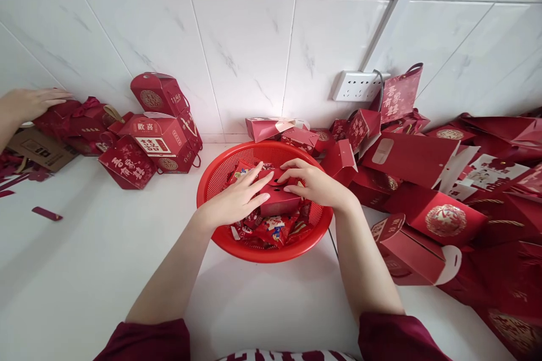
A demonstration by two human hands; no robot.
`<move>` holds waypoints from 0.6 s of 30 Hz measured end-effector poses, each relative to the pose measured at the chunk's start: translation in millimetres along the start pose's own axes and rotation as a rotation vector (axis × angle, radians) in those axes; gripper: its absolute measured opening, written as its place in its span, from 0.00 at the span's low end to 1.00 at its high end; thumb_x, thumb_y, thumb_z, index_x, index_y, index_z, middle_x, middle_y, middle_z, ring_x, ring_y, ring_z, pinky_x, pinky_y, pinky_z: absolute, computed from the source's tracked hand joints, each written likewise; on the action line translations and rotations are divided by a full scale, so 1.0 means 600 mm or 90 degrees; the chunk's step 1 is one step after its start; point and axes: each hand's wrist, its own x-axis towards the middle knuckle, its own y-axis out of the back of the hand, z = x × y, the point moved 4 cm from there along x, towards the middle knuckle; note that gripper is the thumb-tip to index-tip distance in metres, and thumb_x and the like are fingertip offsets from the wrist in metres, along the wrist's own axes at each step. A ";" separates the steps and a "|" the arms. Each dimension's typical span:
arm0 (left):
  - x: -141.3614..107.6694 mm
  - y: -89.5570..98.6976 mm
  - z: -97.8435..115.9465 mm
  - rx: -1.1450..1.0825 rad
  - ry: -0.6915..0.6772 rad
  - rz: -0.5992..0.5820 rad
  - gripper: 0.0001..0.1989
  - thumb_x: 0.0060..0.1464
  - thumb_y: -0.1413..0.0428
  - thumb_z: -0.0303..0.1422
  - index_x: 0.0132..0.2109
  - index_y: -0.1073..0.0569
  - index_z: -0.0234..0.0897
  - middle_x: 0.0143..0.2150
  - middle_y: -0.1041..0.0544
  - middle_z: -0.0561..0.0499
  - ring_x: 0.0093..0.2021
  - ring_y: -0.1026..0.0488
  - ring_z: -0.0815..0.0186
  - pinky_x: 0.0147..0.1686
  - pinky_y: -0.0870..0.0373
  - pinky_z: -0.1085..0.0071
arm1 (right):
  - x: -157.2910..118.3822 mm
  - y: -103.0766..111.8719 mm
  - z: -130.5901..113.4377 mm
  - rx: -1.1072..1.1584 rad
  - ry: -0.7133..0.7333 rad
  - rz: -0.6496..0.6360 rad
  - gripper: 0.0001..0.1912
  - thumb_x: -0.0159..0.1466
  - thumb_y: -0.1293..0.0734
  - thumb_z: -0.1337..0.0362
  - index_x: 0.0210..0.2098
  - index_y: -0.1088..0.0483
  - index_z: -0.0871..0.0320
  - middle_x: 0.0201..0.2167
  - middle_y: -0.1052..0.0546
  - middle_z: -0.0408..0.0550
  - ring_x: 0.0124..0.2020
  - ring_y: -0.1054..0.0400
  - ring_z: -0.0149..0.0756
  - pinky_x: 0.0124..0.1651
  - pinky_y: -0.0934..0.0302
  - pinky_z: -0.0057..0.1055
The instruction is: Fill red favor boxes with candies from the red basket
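A small dark-red gift box sits on wrapped sweets inside a round red plastic basket. Two small dark holes show in the box's top. My left hand rests against the box's left side and top, its fingers stretched out and spread. On the other side, my right hand has its fingers bent over the box's top right, with the thumb near the front hole. The box's far side is partly hidden by my fingers.
Folded red gift boxes stand by the tiled wall at left. Many more red boxes are heaped at right, below a power socket. Another person's hand touches a box at far left. A red strip lies on the white table.
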 end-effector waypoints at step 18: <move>-0.041 0.106 0.016 0.067 -0.008 0.316 0.27 0.62 0.46 0.48 0.66 0.32 0.54 0.65 0.38 0.46 0.65 0.38 0.52 0.66 0.40 0.53 | -0.057 0.085 -0.032 -0.035 -0.011 0.251 0.09 0.69 0.38 0.63 0.46 0.27 0.52 0.52 0.26 0.50 0.54 0.30 0.43 0.59 0.38 0.43</move>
